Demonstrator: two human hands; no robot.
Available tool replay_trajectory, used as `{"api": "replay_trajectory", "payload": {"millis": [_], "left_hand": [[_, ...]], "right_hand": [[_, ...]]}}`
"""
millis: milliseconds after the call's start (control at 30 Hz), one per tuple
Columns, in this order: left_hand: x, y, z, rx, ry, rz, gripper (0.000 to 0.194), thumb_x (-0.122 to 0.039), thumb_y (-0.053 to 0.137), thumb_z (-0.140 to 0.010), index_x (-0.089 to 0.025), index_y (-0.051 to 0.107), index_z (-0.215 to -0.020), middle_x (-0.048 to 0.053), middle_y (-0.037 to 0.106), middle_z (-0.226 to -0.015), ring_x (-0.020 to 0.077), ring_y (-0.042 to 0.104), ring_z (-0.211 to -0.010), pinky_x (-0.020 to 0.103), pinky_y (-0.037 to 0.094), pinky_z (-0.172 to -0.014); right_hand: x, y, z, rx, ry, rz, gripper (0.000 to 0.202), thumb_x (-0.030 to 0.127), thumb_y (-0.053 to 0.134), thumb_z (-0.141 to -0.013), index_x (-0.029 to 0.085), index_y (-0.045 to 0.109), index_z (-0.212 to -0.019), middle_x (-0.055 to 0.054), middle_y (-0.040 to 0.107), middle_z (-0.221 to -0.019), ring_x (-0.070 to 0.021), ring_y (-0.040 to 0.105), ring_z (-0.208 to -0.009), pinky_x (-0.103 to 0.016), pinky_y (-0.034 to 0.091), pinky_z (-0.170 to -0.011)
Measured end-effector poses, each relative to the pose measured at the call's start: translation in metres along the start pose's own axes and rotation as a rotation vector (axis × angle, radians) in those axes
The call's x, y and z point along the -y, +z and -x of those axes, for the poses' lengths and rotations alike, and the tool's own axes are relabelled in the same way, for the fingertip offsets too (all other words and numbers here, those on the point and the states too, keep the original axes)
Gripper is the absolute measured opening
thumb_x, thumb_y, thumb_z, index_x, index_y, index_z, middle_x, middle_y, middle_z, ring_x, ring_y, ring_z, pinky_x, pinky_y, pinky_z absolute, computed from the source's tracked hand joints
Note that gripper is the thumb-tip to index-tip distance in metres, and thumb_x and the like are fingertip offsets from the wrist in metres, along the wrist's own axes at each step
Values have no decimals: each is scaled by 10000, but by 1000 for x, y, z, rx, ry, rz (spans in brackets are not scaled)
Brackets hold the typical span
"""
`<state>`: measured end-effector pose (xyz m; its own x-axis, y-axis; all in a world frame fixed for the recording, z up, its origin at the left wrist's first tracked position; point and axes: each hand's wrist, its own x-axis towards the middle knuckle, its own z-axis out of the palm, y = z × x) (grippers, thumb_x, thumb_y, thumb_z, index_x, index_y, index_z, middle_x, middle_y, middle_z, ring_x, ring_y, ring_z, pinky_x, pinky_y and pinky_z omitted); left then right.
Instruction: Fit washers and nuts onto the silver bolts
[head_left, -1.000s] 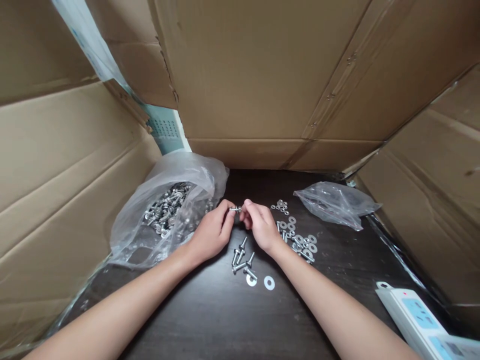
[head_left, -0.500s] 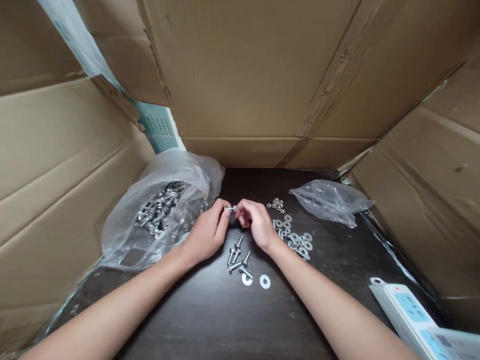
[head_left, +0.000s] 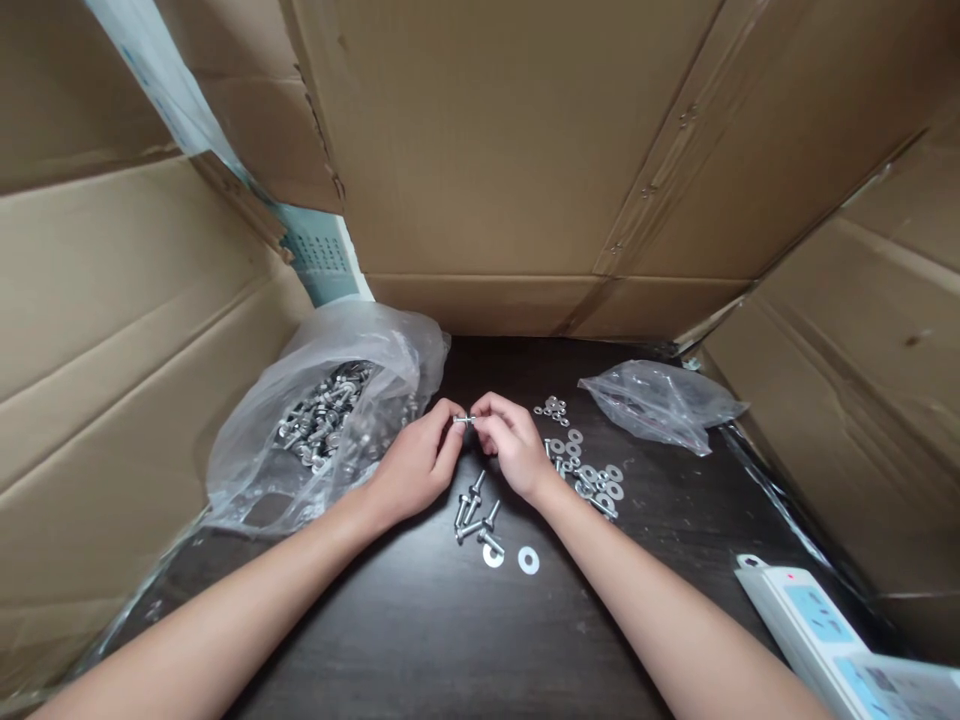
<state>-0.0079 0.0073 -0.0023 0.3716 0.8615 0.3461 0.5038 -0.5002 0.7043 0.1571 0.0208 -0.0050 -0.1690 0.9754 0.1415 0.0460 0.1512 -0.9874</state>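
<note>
A small silver bolt (head_left: 462, 420) lies level between my two hands, with a ring-like piece on its shank, too small to tell nut from washer. My left hand (head_left: 420, 455) is closed, thumb and forefinger pinching the bolt's left end. My right hand (head_left: 514, 445) is also closed, its fingertips pinching the right end. Below the hands, several bolts (head_left: 472, 505) with pieces on their shanks lie on the dark table (head_left: 420, 640). A flat washer (head_left: 529, 560) lies by itself near them, and another washer (head_left: 491, 558) is partly under a bolt.
To the left, an open plastic bag (head_left: 247, 440) holds many bolts (head_left: 319, 420). Right of my hands are loose washers (head_left: 613, 474) mixed with bolts, and small nuts (head_left: 555, 406). Behind them lies another plastic bag (head_left: 667, 400). A power strip (head_left: 810, 610) sits front right; cardboard walls (head_left: 510, 150) surround the table.
My right hand's fingers have closed in on the bolt's right end, where they were slightly looser before. The left hand keeps its hold; the loose parts lie as before.
</note>
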Motion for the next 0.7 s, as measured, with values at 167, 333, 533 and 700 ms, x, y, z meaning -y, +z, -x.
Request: {"api": "replay_trajectory", "payload": {"millis": [167,333,533,700], "left_hand": [[1,1,0,3,-16,1,154,-284,416,-1050,-200,541,-1019,35,651,-890,200,631,-784,320,461,-751],[1,0,0,7,-13,18,152,-283,422,-1052,-196,542,-1018,34,649,-889,197,629,-790,321,460,-762],[0,-1,0,13,-1,38,175,-293,402,-1070,-201,537,-1006,35,650,-905,192,629,-812,322,467,-788],[0,-1,1,14,-5,35,188,-305,389,-1076,-205,533,-1008,40,653,-911,198,636,-818,327,470,-787]], "right_hand": [[-1,1,-1,-16,-31,72,221,353,522,-841,227,527,-660,44,445,-551,-144,427,-564,-281,340,-559],[-2,2,0,-22,-29,94,305,381,521,-882,227,505,-620,45,429,-530,-139,414,-542,-281,326,-552],[-5,2,0,-46,12,151,557,570,461,-975,215,501,-548,24,448,-513,-134,432,-517,-292,332,-555],[-7,1,0,-41,15,45,456,507,448,-978,215,535,-637,33,449,-536,-142,444,-531,-286,354,-549]]}}
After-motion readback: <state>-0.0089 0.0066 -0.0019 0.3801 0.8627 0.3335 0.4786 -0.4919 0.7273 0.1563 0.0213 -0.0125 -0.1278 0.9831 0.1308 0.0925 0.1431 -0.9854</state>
